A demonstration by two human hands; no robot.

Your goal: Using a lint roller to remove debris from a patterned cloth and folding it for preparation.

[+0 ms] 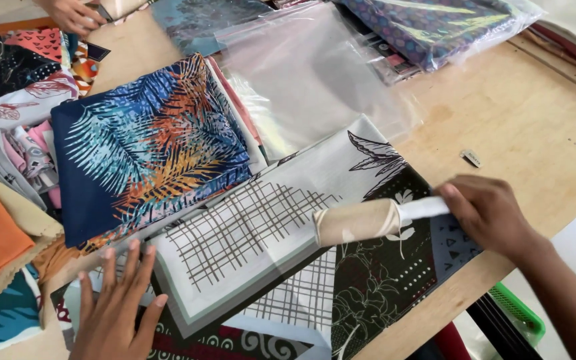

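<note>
A folded printed cloth [248, 260] with a grey grid, white panels and dark floral parts lies flat on the wooden table [521, 113]. My right hand [485, 213] grips the white handle of a lint roller [358, 221], whose beige roll rests on the cloth's middle. My left hand [116, 303] lies flat with fingers spread on the cloth's lower left corner, holding nothing. A folded navy cloth with blue and orange leaf print [148, 150] sits just beyond it, to the upper left.
Clear plastic bags [315, 73] lie at the back, one with a bagged dark blue patterned cloth [435, 23]. Stacked fabrics [8, 173] fill the left side. Another person's hand [71, 13] is at the top left. A small metal tag [471, 158] lies on bare wood.
</note>
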